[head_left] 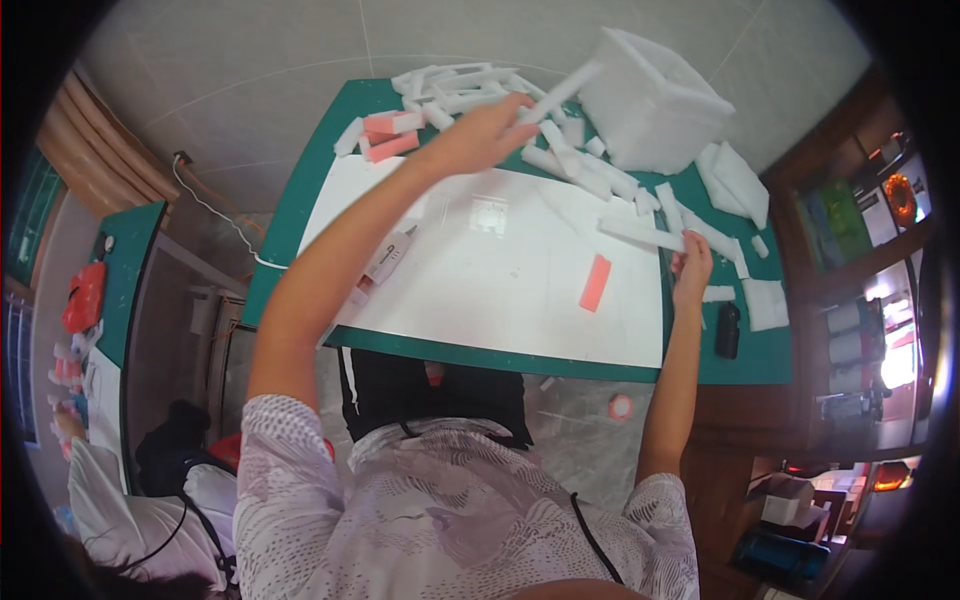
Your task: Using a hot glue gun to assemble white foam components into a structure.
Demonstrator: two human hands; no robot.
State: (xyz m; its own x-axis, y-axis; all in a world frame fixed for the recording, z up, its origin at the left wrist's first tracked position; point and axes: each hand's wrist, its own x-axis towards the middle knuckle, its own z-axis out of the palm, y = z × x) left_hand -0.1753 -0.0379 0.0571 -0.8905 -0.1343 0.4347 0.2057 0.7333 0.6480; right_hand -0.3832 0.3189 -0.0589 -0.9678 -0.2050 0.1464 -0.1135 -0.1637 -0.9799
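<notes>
My left hand (487, 135) reaches over the far side of the table, its fingers closed on a white foam strip (568, 90) that slants up toward a white foam box (650, 110). At the right, my right hand (692, 268) pinches the end of another white foam strip (638, 234), which points left over a white board (470, 275). A flat pink foam piece (595, 283) lies on the board, left of my right hand. Pink foam blocks (393, 147) rest at the board's far left corner, beneath a heap of white foam strips (455, 85).
The green table (300, 215) carries more white foam pieces (765, 303) on the right, near a black object (728, 330). A white tool or bottle (390, 256) is partly behind my left forearm. A roll (620, 406) sits on the floor. Another person (110, 500) is at the left.
</notes>
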